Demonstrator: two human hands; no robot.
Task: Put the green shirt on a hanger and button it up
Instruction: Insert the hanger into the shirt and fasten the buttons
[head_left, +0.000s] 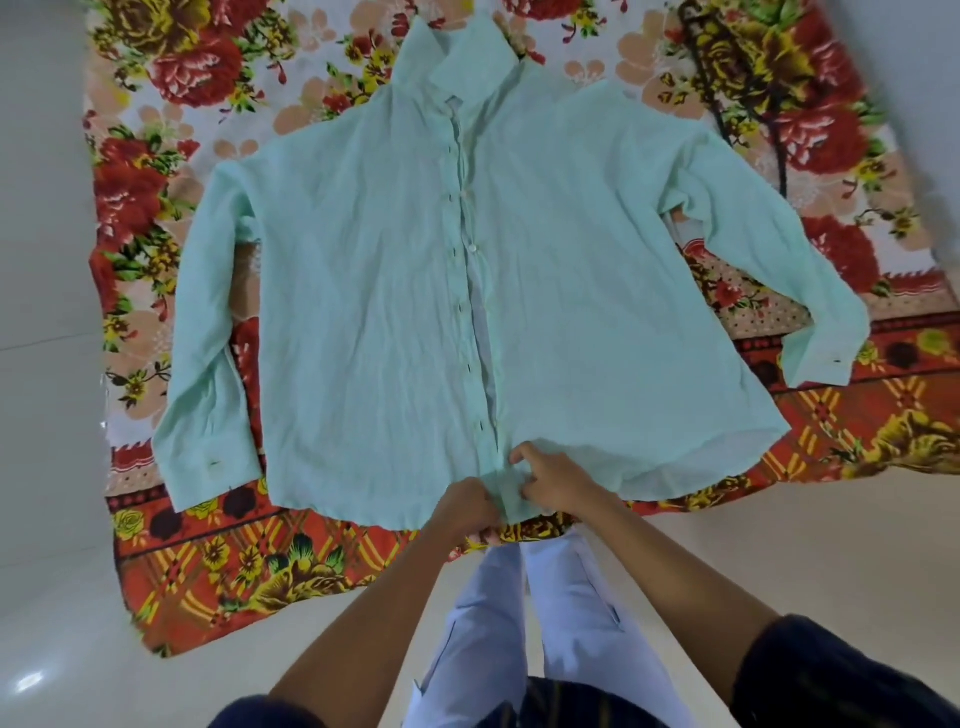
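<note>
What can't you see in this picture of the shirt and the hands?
- Hanger: none shows in the head view; whether one sits inside the shirt cannot be told.
- Bottom button: covered by the left hand and right hand pinching the hem.
- Collar top: cut off by the upper edge.
- Buttons up the front: too small to tell which are fastened.
- Dark strap on the blanket, top right: unclear what it is.

A floral blanket (171, 571) in red, orange and yellow lies spread flat on a pale glossy tiled floor (47, 291), a dark cord (774, 130) trails across its far right corner, and the person's light blue trousers (524, 623) stand at its near edge.
</note>
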